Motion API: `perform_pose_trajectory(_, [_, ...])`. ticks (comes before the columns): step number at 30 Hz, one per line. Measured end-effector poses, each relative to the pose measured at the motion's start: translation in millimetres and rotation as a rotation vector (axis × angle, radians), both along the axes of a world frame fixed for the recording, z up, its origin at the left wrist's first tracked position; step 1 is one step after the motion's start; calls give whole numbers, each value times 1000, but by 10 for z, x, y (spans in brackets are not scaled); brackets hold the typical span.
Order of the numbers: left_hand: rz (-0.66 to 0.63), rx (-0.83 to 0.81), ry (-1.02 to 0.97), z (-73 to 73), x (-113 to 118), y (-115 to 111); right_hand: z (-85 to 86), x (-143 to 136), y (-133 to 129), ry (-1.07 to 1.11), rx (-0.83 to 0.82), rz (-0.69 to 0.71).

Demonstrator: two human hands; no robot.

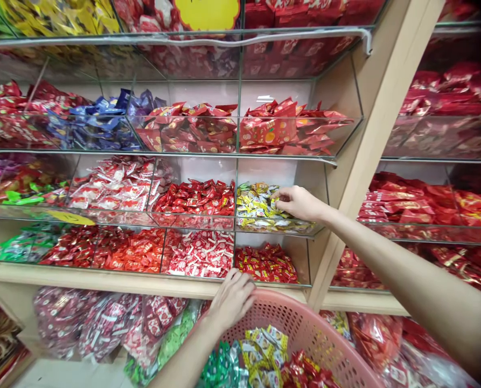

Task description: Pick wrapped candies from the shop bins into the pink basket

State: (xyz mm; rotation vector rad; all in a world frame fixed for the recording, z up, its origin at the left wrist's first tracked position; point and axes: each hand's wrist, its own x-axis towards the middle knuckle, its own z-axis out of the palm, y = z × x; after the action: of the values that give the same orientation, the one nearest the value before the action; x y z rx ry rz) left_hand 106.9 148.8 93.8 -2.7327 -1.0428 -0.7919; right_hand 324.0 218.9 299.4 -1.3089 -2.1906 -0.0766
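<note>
Presently, R hand (299, 202) is approx. 3 o'clock of view ctr., fingertips at yellow-wrapped sweets (254, 203) in clear bin (300, 228); can't tell if grip is clamped on a pc. L hand (234, 297), 6 o'clock, is over rim of pink basket (316, 323), approx. 5 o'clock; can't tell if its grip clamps rim. Basket contents, L to R: green pkts. (225, 364), yellow pkts. (266, 347), red pkts. (308, 372).

Bright, fairly even light. White glare streak on back panel (274, 88), well above pink basket (305, 310). Up-right of basket: corner vignettes to black, red packs (438, 102) soft. Shelf post (384, 118) behind basket: wide-angle skew.
</note>
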Motion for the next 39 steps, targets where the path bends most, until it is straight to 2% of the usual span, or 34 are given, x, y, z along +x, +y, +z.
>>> perform_pose_trajectory(3, [1, 0, 2, 13, -1, -7, 76, 37, -168, 157, 103, 4])
perform_pose_trajectory(6, [-4, 7, -1, 22, -3, -9, 130, 72, -446, 365, 184, 72])
perform_pose_trajectory(8, [-3, 4, -4, 26, -4, -9, 94, 76, -650, 501, 157, 116])
perform_pose_trajectory(10, [-2, -9, -9, 29, -3, -12, -45, 58, -833, 619, 60, 150])
perform_pose_trajectory(13, [-4, -36, -28, 31, 6, -21, -474, -9, -1020, 733, -242, 167])
perform_pose_trajectory(17, [0, -73, -73, 38, 18, -34, -1254, -113, -1069, 792, -671, 170])
perform_pose_trajectory(20, [-43, -110, -122, 66, 9, -44, -1711, -145, -995, 809, -783, 220])
perform_pose_trajectory(22, [-74, -137, -151, 90, -2, -51, -1882, -145, -935, 826, -792, 241])
perform_pose_trajectory(24, [-89, -151, -157, 108, -8, -56, -1960, -143, -891, 856, -787, 241])
perform_pose_trajectory(34, [-123, -119, -108, 101, 1, -56, -2107, -151, -796, 907, -757, 186])
perform_pose_trajectory(37, [-123, -122, -110, 101, -4, -55, -2132, -129, -779, 819, -672, 182])
perform_pose_trajectory(39, [-122, -126, -109, 103, -6, -54, -2103, -108, -794, 662, -556, 180])
